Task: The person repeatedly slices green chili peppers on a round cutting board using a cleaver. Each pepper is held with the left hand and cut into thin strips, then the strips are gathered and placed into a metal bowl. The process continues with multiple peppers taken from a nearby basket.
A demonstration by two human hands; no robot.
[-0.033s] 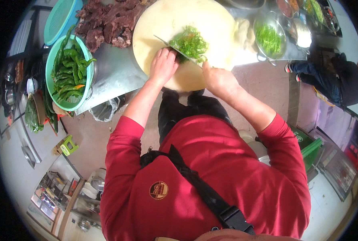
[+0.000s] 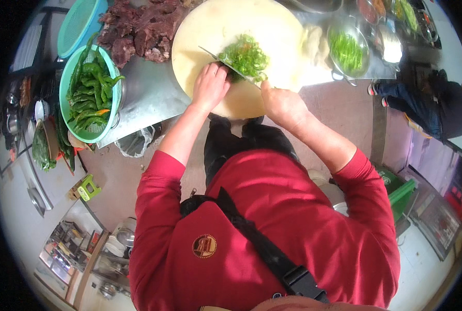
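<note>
My right hand is wrapped round the handle of a knife, whose blade slants across the round cutting board. Beyond the blade lies a pile of sliced green peppers with a few orange bits. On the near side of the blade, my left hand presses down with curled fingers. Some green pepper shows at its fingertips, mostly hidden by the hand and blade.
Left of the board are a teal colander of whole green peppers, another teal basket and dark meat chunks. At right stands a metal pan holding green strips. A person is at far right; a green bin stands below.
</note>
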